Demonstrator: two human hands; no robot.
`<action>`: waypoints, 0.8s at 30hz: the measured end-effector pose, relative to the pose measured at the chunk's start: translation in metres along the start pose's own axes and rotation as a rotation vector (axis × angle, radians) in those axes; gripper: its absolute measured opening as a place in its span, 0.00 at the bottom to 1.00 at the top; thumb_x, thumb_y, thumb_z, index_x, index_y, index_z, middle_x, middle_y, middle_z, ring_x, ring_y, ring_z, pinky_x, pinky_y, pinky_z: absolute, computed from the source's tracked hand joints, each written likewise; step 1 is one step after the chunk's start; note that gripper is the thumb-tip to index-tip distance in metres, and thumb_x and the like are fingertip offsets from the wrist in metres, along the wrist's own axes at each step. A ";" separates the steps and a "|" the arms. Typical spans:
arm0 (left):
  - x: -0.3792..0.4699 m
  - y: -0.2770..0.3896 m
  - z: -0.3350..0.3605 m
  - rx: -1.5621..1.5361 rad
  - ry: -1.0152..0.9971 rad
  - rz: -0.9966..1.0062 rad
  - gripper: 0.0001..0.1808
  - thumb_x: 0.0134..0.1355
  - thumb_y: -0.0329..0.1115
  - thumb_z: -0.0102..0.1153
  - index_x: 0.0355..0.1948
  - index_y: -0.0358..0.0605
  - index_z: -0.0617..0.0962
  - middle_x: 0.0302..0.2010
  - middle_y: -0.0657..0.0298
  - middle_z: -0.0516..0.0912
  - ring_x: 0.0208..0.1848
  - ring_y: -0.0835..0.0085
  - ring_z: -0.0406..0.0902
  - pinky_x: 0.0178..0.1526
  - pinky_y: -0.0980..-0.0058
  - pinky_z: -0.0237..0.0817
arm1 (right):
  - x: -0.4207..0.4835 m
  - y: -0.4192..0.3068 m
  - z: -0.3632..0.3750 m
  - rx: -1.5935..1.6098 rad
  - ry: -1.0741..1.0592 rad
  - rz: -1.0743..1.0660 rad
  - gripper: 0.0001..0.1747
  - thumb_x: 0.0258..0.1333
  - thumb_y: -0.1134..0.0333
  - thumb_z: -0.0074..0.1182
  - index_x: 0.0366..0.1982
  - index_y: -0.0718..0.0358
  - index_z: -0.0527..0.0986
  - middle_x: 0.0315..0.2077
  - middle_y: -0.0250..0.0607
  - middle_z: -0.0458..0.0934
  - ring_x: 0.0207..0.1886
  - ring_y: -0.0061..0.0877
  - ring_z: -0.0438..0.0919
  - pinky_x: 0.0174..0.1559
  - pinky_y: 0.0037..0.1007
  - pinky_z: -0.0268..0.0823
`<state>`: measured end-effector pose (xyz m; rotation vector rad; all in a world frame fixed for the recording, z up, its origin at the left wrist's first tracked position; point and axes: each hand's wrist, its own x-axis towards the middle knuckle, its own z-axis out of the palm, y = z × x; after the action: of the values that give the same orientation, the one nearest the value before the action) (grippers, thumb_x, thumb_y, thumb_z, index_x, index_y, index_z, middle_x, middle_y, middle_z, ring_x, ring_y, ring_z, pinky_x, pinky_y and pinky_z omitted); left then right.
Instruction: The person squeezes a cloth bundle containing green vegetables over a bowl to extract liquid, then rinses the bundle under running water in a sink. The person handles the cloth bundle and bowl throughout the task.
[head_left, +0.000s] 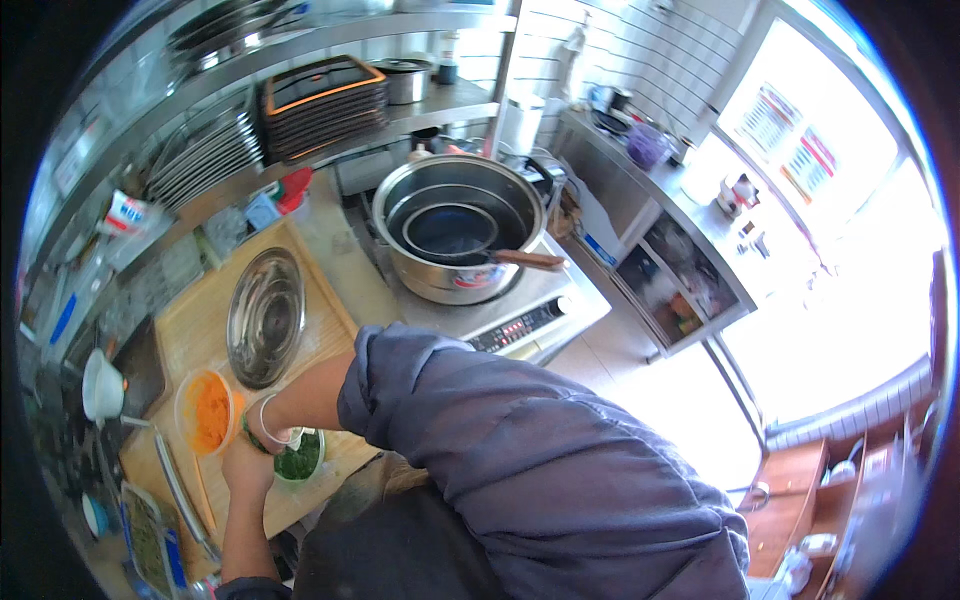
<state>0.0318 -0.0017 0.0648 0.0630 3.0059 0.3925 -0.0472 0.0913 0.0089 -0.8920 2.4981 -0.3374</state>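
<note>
On the wooden board (330, 465), my left hand (250, 466) and right hand (283, 430) meet between two tubs, partly overlapping. The right wrist carries a pale bracelet. An orange mash fills one plastic tub (206, 412) just beyond the hands, and a round tub of chopped greens (301, 457) sits close beside them. Something small and pale shows at the right hand, too hidden to name. Whether the fingers hold anything is not visible. Farther up the board lies an oval steel tray (266, 319).
A large steel pot (457, 232) with a wooden-handled utensil (529, 260) stands on an induction cooker (525, 322). Stacked black trays (326, 109) fill the shelf behind. A thin wooden stick (204, 491) and a container of greenish food (146, 532) are at lower left.
</note>
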 end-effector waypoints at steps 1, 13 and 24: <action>0.002 -0.004 0.002 -0.029 -0.012 0.021 0.26 0.39 0.45 0.66 0.34 0.36 0.77 0.31 0.46 0.80 0.38 0.52 0.78 0.38 0.61 0.67 | 0.000 -0.002 0.003 -0.004 0.021 0.022 0.20 0.37 0.55 0.58 0.34 0.59 0.78 0.36 0.43 0.78 0.40 0.31 0.76 0.43 0.33 0.67; 0.034 -0.040 0.031 -0.451 -0.336 0.238 0.16 0.44 0.33 0.61 0.30 0.29 0.75 0.29 0.44 0.79 0.36 0.55 0.78 0.36 0.65 0.64 | -0.013 -0.015 0.010 -0.049 0.180 0.229 0.15 0.45 0.59 0.51 0.37 0.54 0.77 0.40 0.39 0.77 0.45 0.29 0.74 0.46 0.33 0.67; 0.043 -0.054 0.036 -0.561 -0.336 0.331 0.14 0.42 0.29 0.59 0.28 0.27 0.75 0.26 0.47 0.79 0.31 0.61 0.77 0.34 0.66 0.64 | -0.048 -0.035 -0.009 -0.205 0.232 0.296 0.13 0.52 0.62 0.43 0.38 0.49 0.76 0.44 0.33 0.76 0.49 0.27 0.73 0.48 0.31 0.66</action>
<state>-0.0081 -0.0423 0.0122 0.5195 2.4517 1.1127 -0.0003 0.0958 0.0459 -0.5683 2.8703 -0.0905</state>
